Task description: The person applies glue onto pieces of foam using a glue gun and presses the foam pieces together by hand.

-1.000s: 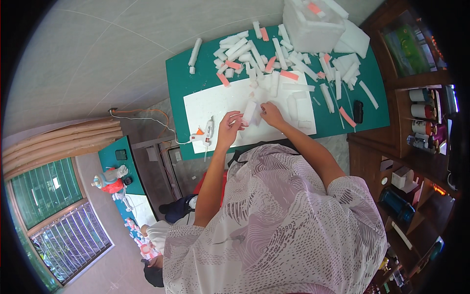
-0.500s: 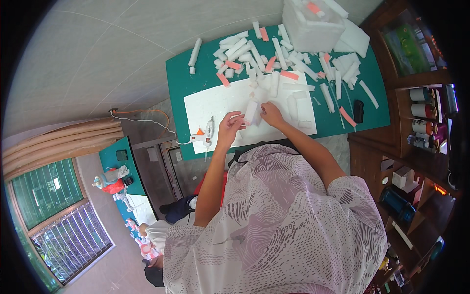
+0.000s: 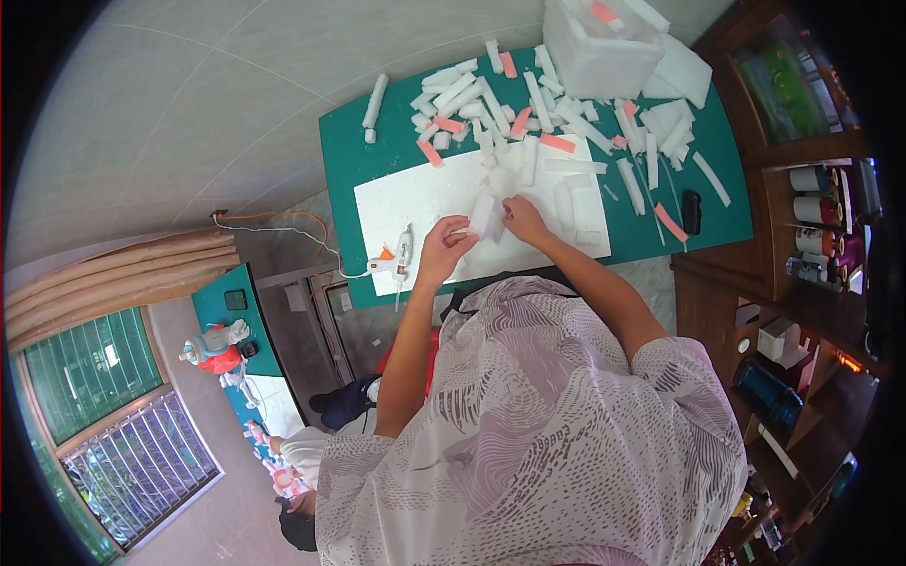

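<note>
Both my hands meet over a white foam board (image 3: 420,198) lying on a green table (image 3: 354,141). A small white foam block (image 3: 482,215) stands between them: my left hand (image 3: 444,247) grips its left side and my right hand (image 3: 522,219) holds its right side. A white glue gun (image 3: 400,257) with an orange tip lies at the board's near left corner, just left of my left hand. Several white and pink foam strips (image 3: 491,99) are scattered across the far half of the table.
A large white foam box (image 3: 599,47) stands at the table's far right. A small black object (image 3: 692,211) lies near the right edge. Wooden shelves (image 3: 816,217) with spools stand to the right. The glue gun's cord (image 3: 283,226) runs off to the left.
</note>
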Available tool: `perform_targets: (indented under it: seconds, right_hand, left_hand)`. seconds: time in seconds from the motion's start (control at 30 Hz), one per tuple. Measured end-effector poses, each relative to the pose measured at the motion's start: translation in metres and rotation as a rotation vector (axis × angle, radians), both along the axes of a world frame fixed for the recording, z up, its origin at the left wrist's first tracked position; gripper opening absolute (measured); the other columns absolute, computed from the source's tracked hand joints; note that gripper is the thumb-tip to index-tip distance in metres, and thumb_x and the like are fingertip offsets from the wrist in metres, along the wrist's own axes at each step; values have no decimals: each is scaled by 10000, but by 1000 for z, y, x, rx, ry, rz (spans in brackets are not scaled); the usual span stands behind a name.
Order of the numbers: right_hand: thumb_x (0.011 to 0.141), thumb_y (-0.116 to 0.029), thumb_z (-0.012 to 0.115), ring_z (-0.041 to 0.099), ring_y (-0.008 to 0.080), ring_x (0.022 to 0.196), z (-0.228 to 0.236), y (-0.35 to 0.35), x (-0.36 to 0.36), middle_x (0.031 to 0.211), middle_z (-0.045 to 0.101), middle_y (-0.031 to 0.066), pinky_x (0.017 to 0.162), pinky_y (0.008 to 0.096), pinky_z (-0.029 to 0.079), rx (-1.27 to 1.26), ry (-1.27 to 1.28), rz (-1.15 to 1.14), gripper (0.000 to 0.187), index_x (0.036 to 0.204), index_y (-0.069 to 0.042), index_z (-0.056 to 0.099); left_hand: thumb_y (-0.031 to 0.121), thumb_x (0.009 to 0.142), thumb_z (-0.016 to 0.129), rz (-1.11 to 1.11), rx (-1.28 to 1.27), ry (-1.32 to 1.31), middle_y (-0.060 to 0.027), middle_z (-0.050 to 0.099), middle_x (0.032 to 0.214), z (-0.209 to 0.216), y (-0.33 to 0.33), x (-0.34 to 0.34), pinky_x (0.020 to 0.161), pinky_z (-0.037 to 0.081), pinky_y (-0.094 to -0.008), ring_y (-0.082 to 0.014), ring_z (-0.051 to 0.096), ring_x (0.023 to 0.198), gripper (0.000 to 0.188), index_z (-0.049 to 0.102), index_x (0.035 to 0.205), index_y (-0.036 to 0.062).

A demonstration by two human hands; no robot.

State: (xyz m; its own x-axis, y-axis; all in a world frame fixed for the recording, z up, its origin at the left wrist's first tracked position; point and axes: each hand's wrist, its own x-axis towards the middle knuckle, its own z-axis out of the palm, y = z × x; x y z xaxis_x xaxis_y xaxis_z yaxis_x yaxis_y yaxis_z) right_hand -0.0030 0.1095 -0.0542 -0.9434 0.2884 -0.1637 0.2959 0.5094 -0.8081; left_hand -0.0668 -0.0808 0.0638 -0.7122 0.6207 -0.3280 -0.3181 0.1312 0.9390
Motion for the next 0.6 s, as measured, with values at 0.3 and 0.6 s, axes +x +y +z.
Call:
perform_targets:
  seconds: [0.3, 0.6]
  right_hand:
    - [712, -64, 617, 577, 277, 801, 1, 0, 2, 873, 547, 131, 735, 366, 473, 8, 5, -3, 224, 933, -30, 597]
    - [712, -55, 616, 574, 270, 810, -2, 2, 4, 880, 540, 126, 742, 358, 471, -12, 10, 0, 231, 941, -33, 592]
  left_hand:
    - [82, 792, 680, -49, -155, 162, -123, 613, 981, 7, 2, 0, 703, 483, -234, -132, 607, 824, 338, 530, 1074, -28]
    - [114, 786, 684, -107, -273, 273, -124, 654, 876, 20, 6, 4, 635, 489, -241, -141, 632, 748, 315, 542, 1035, -17]
